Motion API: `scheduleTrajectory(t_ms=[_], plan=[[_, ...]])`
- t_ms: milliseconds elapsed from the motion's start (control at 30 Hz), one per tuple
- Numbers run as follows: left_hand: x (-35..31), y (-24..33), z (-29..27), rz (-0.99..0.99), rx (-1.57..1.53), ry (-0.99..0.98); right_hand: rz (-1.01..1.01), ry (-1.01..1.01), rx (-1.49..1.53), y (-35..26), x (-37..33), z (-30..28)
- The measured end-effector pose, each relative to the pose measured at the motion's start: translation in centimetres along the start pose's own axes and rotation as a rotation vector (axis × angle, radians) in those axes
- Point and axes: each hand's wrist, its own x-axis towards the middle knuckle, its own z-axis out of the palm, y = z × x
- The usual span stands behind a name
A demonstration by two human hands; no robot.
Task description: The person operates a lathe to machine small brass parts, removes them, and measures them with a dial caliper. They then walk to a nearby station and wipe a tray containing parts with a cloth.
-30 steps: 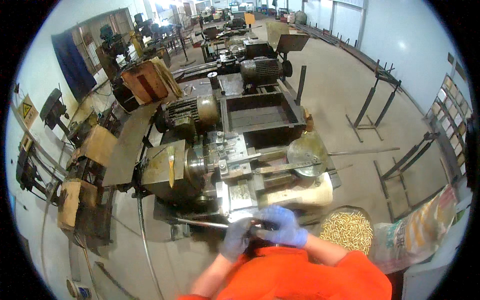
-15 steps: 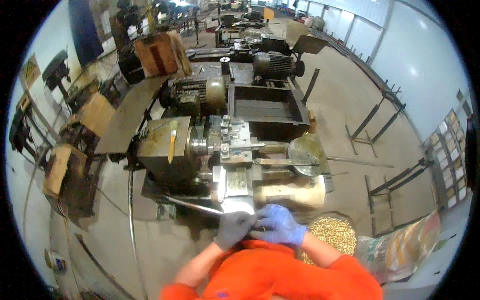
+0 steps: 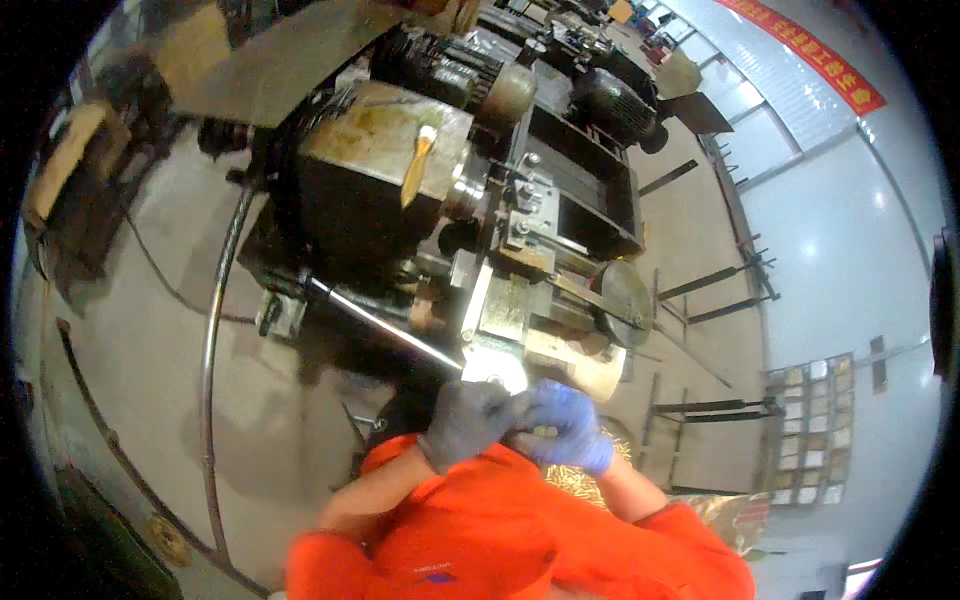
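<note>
My left hand (image 3: pixel 462 425), in a dark grey glove, is closed, its fingertips meeting those of my right hand (image 3: pixel 565 425). The right wears a blue glove and is curled as well. Both are held close to my orange clothing, at the near end of a small lathe's slide (image 3: pixel 505 305). A small pale yellowish bit shows at the right fingers, but I cannot make out what they hold. Just beyond the hands lies a bright, shiny surface (image 3: pixel 495 368). A metal lever rod (image 3: pixel 385 325) slants down toward the left hand.
A brush (image 3: pixel 418 165) with a wooden handle lies on the lathe's headstock (image 3: pixel 350 135). The tool post (image 3: pixel 530 205) stands right of it. Small brass-coloured pieces (image 3: pixel 575 483) are heaped by my right arm, with a sack (image 3: pixel 735 515) beyond. Stands (image 3: pixel 715 410) occupy the right floor.
My view has tilted and swung, so the lathe appears slanted and nearer. The hands stay together in front of me; the pale bit now shows at the right fingers.
</note>
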Motion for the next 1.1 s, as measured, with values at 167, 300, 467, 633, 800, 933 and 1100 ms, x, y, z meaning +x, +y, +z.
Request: scheduleTrajectory(t_ms=[167,300,467,633,800,933,1100], plan=[[-1.7,-2.2,-0.8,0.013,-0.097,-0.001,0.136,-0.093,0.077,-0.8,0.7,1.4],[-2.5,-2.9,-2.5,-0.034,-0.204,-0.008,0.202,-0.152,0.243,-0.6,2.4,2.6],[-3.6,-5.0,-3.0,0.139,-0.301,-0.008,0.321,-0.213,0.268,-0.9,3.0,3.3],[-4.0,-6.7,-2.8,0.223,-0.330,0.021,0.292,-0.186,0.310,-1.0,3.9,4.1],[-4.0,-5.8,-4.3,0.049,-0.354,0.019,0.279,-0.160,0.246,-1.2,3.7,4.5],[-3.9,-5.5,-4.7,-0.143,-0.381,0.029,0.274,-0.112,0.182,-1.1,3.2,3.7],[-3.2,-3.0,-5.1,-0.239,-0.468,-0.025,0.235,-0.072,0.210,-2.0,3.1,2.4]])
